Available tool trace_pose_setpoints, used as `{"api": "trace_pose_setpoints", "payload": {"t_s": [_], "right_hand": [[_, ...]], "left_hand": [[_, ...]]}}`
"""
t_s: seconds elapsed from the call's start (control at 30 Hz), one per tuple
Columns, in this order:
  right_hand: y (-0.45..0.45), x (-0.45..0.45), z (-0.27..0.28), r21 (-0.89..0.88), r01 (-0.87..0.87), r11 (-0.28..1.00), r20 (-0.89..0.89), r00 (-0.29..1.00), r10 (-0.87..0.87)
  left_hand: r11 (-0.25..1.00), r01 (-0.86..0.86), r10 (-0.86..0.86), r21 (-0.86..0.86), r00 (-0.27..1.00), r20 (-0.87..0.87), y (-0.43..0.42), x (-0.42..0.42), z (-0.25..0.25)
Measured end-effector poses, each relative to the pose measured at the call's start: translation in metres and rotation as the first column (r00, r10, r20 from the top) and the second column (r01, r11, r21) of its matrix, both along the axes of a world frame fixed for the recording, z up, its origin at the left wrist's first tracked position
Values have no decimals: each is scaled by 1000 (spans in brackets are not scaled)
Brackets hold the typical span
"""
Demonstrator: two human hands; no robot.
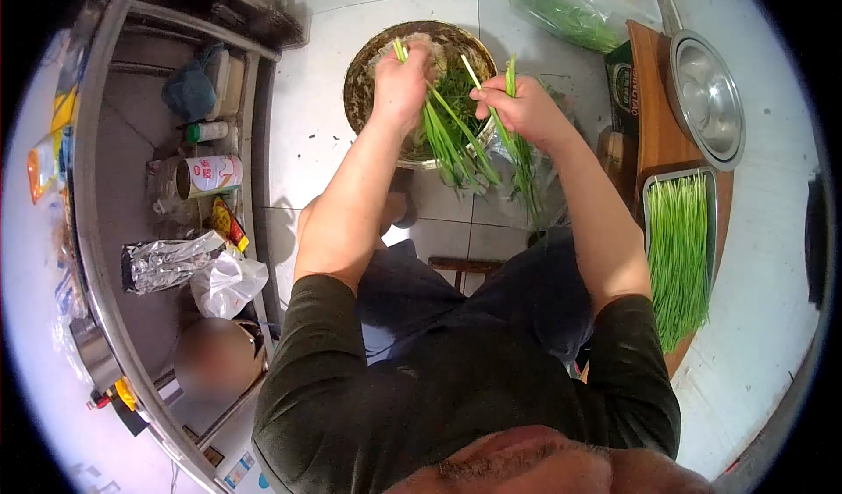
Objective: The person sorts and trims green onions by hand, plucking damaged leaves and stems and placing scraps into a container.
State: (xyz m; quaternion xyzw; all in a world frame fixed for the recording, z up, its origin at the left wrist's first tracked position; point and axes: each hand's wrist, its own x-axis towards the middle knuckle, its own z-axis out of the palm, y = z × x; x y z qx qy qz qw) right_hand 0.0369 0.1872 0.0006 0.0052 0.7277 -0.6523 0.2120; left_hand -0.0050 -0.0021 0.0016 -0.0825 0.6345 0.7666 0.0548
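Dark shirt nearest; left fingers, right fingers clamped on green stalks; shelving beside tiled floor.

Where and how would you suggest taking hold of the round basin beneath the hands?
I'd probably grip the round basin by opposite sides of its rim, from left and right: it's circular, shows no handle, and loose greens lie inside.

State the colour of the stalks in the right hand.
The stalks in the right hand are green, paler at their upper ends; head view.
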Motion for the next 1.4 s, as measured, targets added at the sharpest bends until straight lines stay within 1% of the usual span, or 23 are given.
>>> {"api": "trace_pose_setpoints", "payload": {"t_s": [0.07,0.13,0.2,0.23,0.33,0.43,0.53,0.57,0.63,0.67,0.73,0.77,0.87,0.9,1.0,1.03,1.13,1.17,1.2,1.27,1.33,1.37,1.4], "right_hand": [[0,0,0,18,4,1000,-10,1000,-3],[1,-1,-4,32,3,999,-17,1000,-3],[1,-2,-8,27,21,999,-39,999,-20],[1,-2,-9,24,31,999,-49,998,-30],[3,-3,-5,79,5,997,-30,1000,-2],[3,-3,-9,49,41,998,-38,999,-39],[4,-3,-9,72,37,997,-62,998,-32],[4,-3,-12,55,19,998,-79,997,-14],[5,-3,-18,23,-20,1000,-113,993,22],[5,-3,-19,41,-16,999,-102,995,20],[4,-2,-13,80,-8,997,-82,996,15],[4,-1,-10,68,-9,998,-85,996,15],[2,1,-4,42,-10,999,-85,996,14],[2,1,-3,41,-9,999,-79,997,12],[3,0,-5,79,-16,997,-83,996,23],[4,-1,-7,98,-21,995,-85,996,29],[9,-3,-12,145,-30,989,-196,979,58],[10,0,-13,169,40,985,-212,977,-4],[13,-3,-24,167,64,984,-193,981,-31],[20,1,-11,220,102,970,-145,987,-70],[32,9,0,167,144,975,-99,987,-129],[39,10,9,139,167,976,-89,984,-155],[45,12,16,109,187,976,-76,981,-179]], "left_hand": [[1000,17,-16,-24,998,57,-6,-2,0],[974,78,-63,-214,995,78,-5,1,0],[909,142,-107,-393,988,108,-2,3,0],[924,81,-88,-375,996,-1,0,2,-13],[920,126,-109,-371,992,65,2,4,-15],[909,210,-145,-361,969,201,3,4,-12],[913,279,-262,-297,960,96,9,13,-6],[917,290,-312,-274,949,-42,12,14,-15],[900,328,-346,-286,938,-13,11,14,-16],[892,346,-361,-291,932,2,11,14,-16],[902,303,-307,-309,951,35,12,13,-12],[905,280,-279,-319,959,51,12,13,-11],[934,154,-152,-323,988,29,8,6,-19],[932,139,-129,-336,990,54,7,6,-11],[973,125,-112,-194,991,76,0,0,-18],[984,82,-71,-158,995,71,3,0,-18],[924,4,17,-382,999,50,1,1,-15],[888,33,-12,-459,999,48,-1,2,-13],[921,63,-50,-384,998,44,-3,-1,-18],[950,93,-87,-300,996,35,-3,6,-10],[947,105,-92,-302,994,56,4,12,6],[965,126,-121,-228,992,36,-12,5,-28],[958,129,-111,-256,990,85,-10,11,-25]]}}
